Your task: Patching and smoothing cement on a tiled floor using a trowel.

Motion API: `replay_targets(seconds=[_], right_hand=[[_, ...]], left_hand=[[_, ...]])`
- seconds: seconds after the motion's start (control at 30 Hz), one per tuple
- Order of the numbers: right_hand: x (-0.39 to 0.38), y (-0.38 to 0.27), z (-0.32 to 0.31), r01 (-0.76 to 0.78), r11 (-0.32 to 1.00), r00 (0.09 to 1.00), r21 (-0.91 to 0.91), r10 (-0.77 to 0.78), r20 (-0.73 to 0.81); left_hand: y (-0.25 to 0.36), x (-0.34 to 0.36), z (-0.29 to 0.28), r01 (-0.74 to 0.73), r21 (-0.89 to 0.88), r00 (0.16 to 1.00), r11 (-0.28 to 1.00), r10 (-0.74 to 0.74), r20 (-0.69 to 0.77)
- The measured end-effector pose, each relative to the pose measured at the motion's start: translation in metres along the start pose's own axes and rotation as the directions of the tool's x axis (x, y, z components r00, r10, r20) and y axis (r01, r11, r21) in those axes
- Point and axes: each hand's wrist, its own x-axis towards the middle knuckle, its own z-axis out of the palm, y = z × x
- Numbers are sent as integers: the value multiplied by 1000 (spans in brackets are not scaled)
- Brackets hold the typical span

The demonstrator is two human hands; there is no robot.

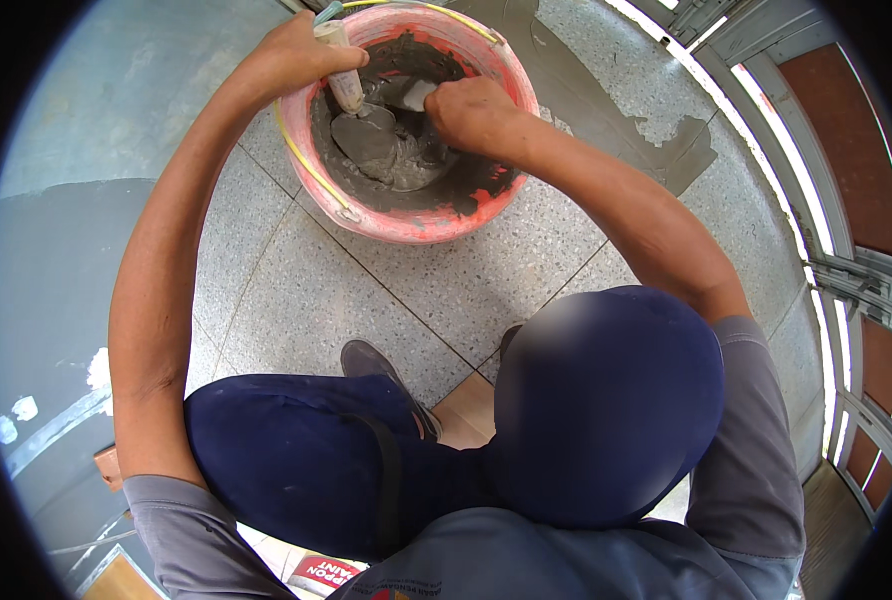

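A red bucket (pixel 446 225) with a yellow wire handle stands on the floor ahead of me, its inner wall smeared with grey. Wet grey mortar (pixel 416 175) lies inside it. Over the bucket's left rim, my left hand (pixel 301 55) is closed round the dirty white handle of a trowel (pixel 342 75). The trowel points down, its rounded blade coated with mortar. Inside the bucket, my right hand (pixel 474 115) is closed in a fist. A pale flat-looking piece (pixel 419 95) juts from its left side; the fingers hide the rest, so its kind is unclear.
Speckled tiles (pixel 366 290) lie under the bucket, with a grey mortar smear (pixel 606 110) to its right. A grey-coated wall surface (pixel 66 250) is on the left. Metal framing with brown panels (pixel 846 140) runs along the right. My bent knees and a shoe (pixel 381 365) are below the bucket.
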Motion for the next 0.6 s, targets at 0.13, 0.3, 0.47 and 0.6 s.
replay_targets(seconds=[0.13,0.3,0.47,0.6], right_hand=[[0,-11,11,8,995,997,-99,-1,79],[-22,5,0,-21,988,986,150,-4,164],[-96,44,-54,-418,429,908,801,190,372],[-153,70,-68,-380,120,906,917,249,342]], left_hand=[[-6,7,5,-32,31,999,999,33,-13],[9,2,-2,-59,8,997,998,59,43],[28,-9,-10,-72,-68,993,995,78,84],[0,-8,-1,-50,31,983,998,55,-175]])
